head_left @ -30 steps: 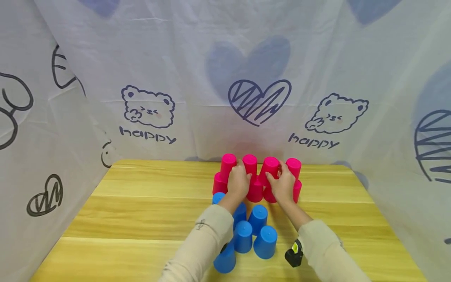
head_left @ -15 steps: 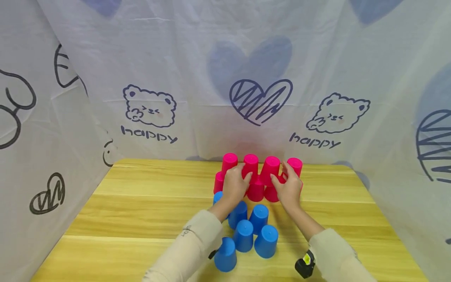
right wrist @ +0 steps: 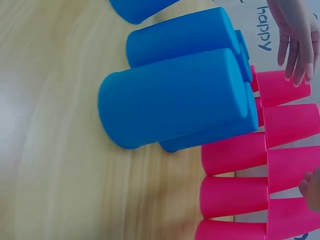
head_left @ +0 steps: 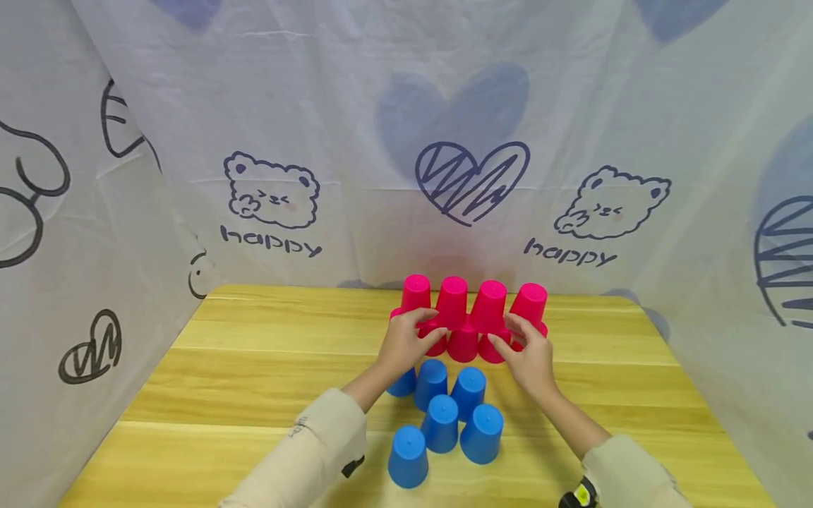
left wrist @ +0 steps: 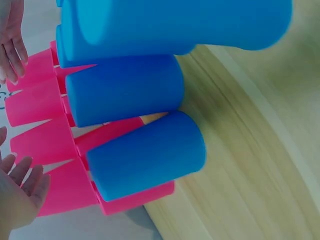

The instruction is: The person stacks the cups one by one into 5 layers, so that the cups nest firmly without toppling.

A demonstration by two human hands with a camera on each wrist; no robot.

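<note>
Upside-down pink cups stand in two tiers, an upper row (head_left: 489, 307) resting on a lower row (head_left: 463, 344). My left hand (head_left: 401, 342) is in front of the left end of this stack, thumb and fingers apart and holding nothing. Before the right end is my right hand (head_left: 532, 358), also spread and holding nothing. The wrist views show both hands with loose fingers, the left hand (left wrist: 20, 200) low in the left one and the right hand (right wrist: 312, 190) at the edge of the right one. The hands partly hide some lower pink cups.
Several upside-down blue cups (head_left: 440, 423) stand on the wooden table (head_left: 254, 395) between the forearms. One blue cup (head_left: 408, 458) is nearest the front. A printed white cloth (head_left: 368, 233) hangs behind the table, with more cloth at both sides.
Both hands have drawn back from the upper pink cups and moved apart toward the sides. The cups stay stacked, and more of the blue cups shows.
</note>
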